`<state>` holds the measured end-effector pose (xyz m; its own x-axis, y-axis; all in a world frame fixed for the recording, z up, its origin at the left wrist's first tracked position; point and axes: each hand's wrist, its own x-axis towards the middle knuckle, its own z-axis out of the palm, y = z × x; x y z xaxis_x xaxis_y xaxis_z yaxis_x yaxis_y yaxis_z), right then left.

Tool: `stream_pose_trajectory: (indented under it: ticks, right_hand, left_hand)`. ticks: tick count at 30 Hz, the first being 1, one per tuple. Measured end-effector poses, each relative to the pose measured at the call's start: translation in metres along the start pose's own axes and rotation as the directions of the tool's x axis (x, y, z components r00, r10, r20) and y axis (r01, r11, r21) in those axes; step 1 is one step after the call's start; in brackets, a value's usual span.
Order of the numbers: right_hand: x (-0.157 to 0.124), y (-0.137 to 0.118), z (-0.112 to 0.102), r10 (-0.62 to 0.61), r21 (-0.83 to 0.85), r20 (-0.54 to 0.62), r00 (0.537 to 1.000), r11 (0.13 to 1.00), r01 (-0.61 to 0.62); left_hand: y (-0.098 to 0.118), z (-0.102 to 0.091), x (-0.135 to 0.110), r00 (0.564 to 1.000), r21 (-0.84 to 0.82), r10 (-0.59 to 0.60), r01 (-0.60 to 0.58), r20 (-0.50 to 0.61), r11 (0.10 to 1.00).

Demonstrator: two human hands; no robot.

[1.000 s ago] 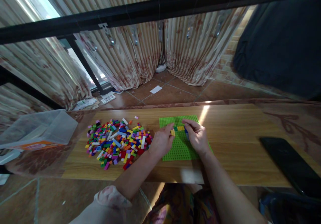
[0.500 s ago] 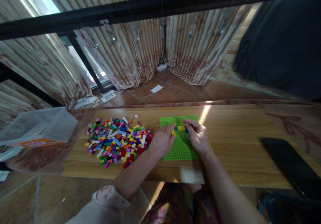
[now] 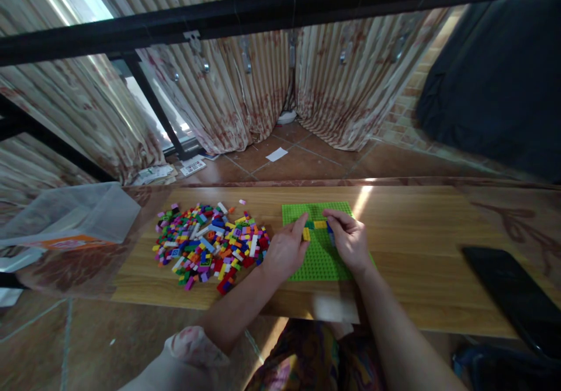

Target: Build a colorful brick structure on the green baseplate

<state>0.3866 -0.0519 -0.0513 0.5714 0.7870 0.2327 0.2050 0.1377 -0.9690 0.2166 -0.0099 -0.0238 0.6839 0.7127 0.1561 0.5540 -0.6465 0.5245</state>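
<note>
A green studded baseplate point(image 3: 319, 262) lies on the wooden board point(image 3: 412, 245). My left hand point(image 3: 284, 251) rests on the plate's left side, fingers pinched on a small yellow brick point(image 3: 306, 234). My right hand point(image 3: 350, 240) lies on the plate's right side, its fingers closed on a blue brick point(image 3: 331, 236) that is partly hidden. Between the two hands a short row of yellow and dark bricks point(image 3: 319, 224) sits on the plate.
A heap of loose coloured bricks point(image 3: 209, 246) lies left of the plate. A clear plastic box point(image 3: 70, 218) stands at the far left. A black flat object point(image 3: 512, 297) lies at the right. Curtains and a black rail are behind.
Both hands stay on the baseplate; the left thumb and the yellow brick have shifted slightly. The camera view has drifted a little.
</note>
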Motion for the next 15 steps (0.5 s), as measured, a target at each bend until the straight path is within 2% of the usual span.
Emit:
stream_pose_trajectory:
  ticks: [4, 8, 15]
  right_hand:
    - [0.0, -0.001, -0.002, 0.006, 0.006, -0.006, 1.0, 1.0, -0.006]
    - [0.0, -0.001, -0.005, 0.012, 0.008, -0.024, 1.0, 1.0, -0.011]
    - [-0.006, -0.004, -0.007, 0.052, -0.011, -0.05, 0.997, 0.999, -0.052]
  left_hand:
    - [0.004, -0.003, -0.009, 0.997, -0.057, -0.039, 0.035, -0.069, 0.998]
    - [0.013, -0.002, -0.017, 0.988, -0.007, -0.085, 0.085, -0.13, 0.996]
    - [0.013, 0.015, -0.018, 0.997, 0.233, 0.039, -0.022, -0.071, 0.972]
